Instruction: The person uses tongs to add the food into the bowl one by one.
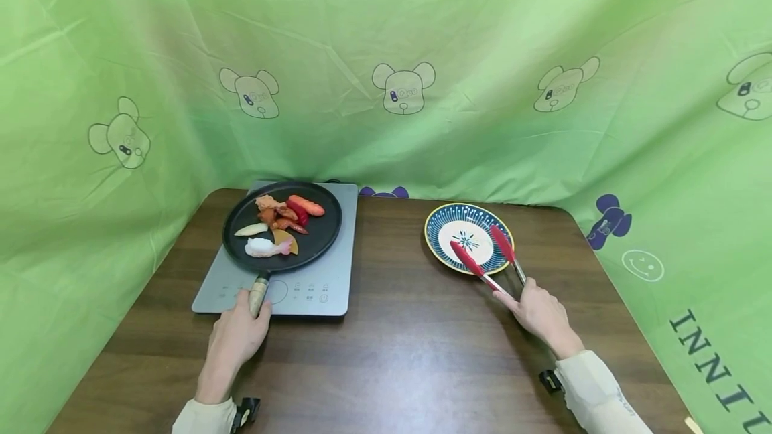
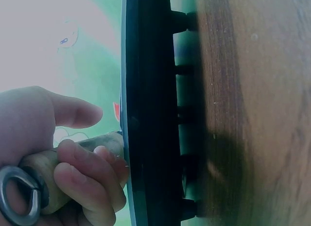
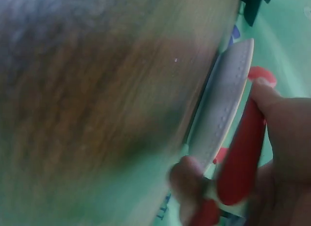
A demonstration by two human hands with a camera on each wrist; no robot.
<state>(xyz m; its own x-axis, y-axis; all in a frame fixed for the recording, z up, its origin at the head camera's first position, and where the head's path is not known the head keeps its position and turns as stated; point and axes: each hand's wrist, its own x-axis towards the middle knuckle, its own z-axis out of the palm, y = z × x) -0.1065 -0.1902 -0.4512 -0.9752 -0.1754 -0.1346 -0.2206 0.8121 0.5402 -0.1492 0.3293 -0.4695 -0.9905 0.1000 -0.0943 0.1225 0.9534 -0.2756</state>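
Observation:
My left hand (image 1: pixel 236 333) grips the wooden handle (image 1: pixel 258 295) of a black frying pan (image 1: pixel 319 236); in the left wrist view its fingers curl round that handle, which ends in a metal ring (image 2: pixel 20 197). In the pan lie a white and pink shrimp piece (image 1: pixel 265 247), an orange-red piece (image 1: pixel 306 205), a dark red piece (image 1: pixel 298 212), a pale pointed piece (image 1: pixel 250 229) and several browned pieces. My right hand (image 1: pixel 541 310) holds red-tipped tongs (image 1: pixel 467 258), spread apart over a blue-patterned plate (image 1: pixel 438 238) with a yellow rim. Nothing is between the tips.
The pan sits on a grey induction cooktop (image 1: pixel 344 273) at the table's left. Plate and cooktop stand near the back of the brown wooden table (image 1: pixel 386 340). A green curtain (image 1: pixel 338 32) with bear prints hangs behind and along both sides.

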